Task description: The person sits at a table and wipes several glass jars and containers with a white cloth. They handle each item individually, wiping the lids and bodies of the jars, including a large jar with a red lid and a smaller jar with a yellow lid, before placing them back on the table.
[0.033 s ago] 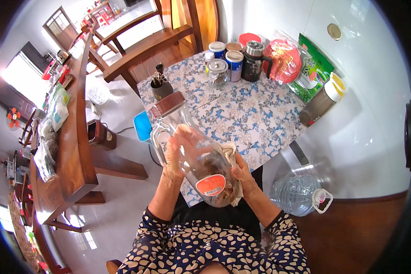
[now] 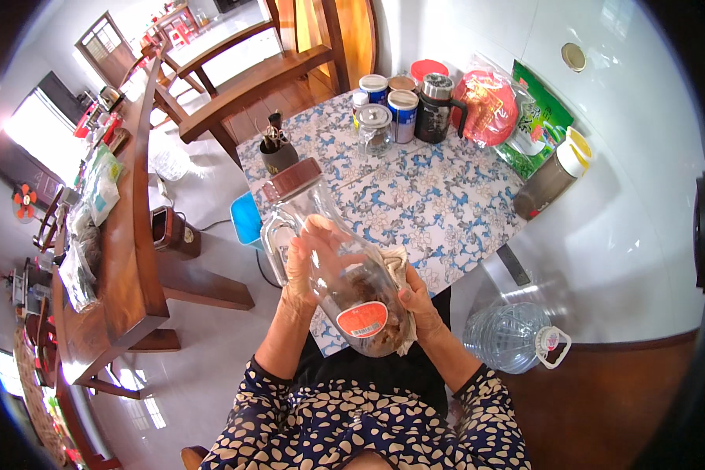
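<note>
A clear pitcher point(image 2: 349, 274) with a brown lid point(image 2: 292, 178), a side handle and an orange-red oval label point(image 2: 362, 319) is tilted above my lap, its lid end up and to the left. Something brown shows through its lower part; whether it lies inside or behind, I cannot tell. My left hand point(image 2: 305, 262) is closed round the upper body beside the handle, its fingers visible through the clear wall. At the lower right side my right hand point(image 2: 421, 305) presses a cream cloth point(image 2: 397, 265) against the pitcher, its fingertips partly hidden.
Ahead is a table with a blue floral cover point(image 2: 423, 211). On it stand a dark pot point(image 2: 278, 158), a glass jar point(image 2: 375, 133), several cans, a black mug point(image 2: 435, 113), packages and a yellow-capped bottle point(image 2: 547, 182). A large water bottle point(image 2: 509, 337) stands right; a wooden table point(image 2: 133, 282) left.
</note>
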`<move>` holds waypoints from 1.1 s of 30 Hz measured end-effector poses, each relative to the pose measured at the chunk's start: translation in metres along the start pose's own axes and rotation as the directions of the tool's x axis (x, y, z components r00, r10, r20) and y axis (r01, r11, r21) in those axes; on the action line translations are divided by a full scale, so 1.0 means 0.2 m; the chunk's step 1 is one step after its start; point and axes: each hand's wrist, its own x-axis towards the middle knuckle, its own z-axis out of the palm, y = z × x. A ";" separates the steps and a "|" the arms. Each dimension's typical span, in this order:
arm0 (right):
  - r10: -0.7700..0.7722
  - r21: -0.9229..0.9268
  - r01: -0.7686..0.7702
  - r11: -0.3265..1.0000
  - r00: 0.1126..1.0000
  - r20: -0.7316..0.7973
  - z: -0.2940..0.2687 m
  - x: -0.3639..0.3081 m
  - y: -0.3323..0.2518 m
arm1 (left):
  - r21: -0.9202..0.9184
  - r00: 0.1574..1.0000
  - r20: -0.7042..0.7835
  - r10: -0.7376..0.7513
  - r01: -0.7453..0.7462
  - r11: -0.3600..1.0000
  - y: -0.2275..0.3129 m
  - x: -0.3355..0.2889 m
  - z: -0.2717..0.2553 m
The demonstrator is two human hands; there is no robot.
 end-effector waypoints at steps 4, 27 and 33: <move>-0.052 0.009 0.052 0.999 0.999 0.011 -0.01 0.00 -0.02 | 0.016 0.993 0.116 -0.001 -0.001 1.000 0.02 0.02 0.06; -0.415 -0.553 0.484 0.678 0.873 0.256 0.14 0.01 -0.12 | 0.142 0.990 -0.110 0.086 -0.070 0.987 -0.09 -0.21 0.13; -0.427 -0.632 0.497 0.594 0.861 0.277 0.25 0.05 -0.21 | 0.055 0.998 -0.064 0.020 -0.017 0.998 -0.08 -0.24 0.11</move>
